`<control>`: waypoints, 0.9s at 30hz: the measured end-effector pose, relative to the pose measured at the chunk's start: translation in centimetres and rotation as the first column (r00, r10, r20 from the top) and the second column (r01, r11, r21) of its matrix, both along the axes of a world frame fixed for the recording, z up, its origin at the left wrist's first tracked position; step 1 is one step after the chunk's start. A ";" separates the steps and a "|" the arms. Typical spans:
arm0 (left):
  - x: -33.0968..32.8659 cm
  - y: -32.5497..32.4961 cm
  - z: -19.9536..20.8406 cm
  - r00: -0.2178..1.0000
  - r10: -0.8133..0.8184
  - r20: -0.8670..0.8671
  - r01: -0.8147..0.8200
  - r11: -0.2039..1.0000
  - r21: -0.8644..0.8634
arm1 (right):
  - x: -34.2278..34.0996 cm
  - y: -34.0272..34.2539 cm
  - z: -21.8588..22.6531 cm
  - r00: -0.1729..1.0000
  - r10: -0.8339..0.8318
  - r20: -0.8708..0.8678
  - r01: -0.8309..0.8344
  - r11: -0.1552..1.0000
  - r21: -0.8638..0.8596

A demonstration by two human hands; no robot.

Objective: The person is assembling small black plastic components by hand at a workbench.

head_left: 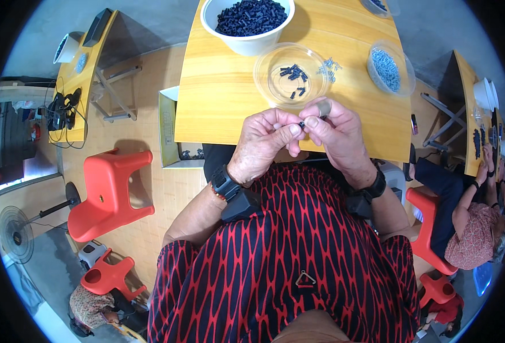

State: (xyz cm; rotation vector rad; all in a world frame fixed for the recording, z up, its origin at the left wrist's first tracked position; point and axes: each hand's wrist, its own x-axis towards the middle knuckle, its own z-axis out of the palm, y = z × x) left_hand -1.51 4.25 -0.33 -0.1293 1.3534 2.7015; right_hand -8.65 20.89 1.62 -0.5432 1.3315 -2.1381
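We have both hands brought together just over the near part of the yellow wood-grain table (pixel 218 86), their fingertips meeting at a small dark piece (pixel 302 124). Our left hand (pixel 269 140) pinches it between thumb and forefinger; our right hand (pixel 338 131), also narrowed to a pinch, closes on it from the other side (its forefinger wears a drab finger sleeve (pixel 324 107)). We cannot tell whether anything else sits between the fingertips.

Just beyond them we see a clear round tub (pixel 261 87) with a few short black pieces (pixel 294 72) in it. Loose silver screws (pixel 330 65) lie just right of it, more fill a clear container (pixel 408 74) farther right, and a white bowl (pixel 249 44) heaped with black pieces stands behind, to the left.
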 end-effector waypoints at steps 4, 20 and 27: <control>0.1 -0.1 0.5 0.999 0.001 0.040 -0.002 1.000 0.025 | 0.0 0.0 0.1 1.000 0.006 0.010 -0.006 1.000 -0.002; 0.0 0.1 0.3 1.000 0.029 -0.006 -0.029 0.999 -0.026 | -0.2 0.3 -0.1 0.930 -0.053 -0.364 0.129 0.974 0.187; 0.0 0.1 0.8 1.000 0.017 0.002 -0.017 1.000 0.025 | -0.5 0.9 0.2 0.977 0.032 -0.209 -0.003 0.990 0.138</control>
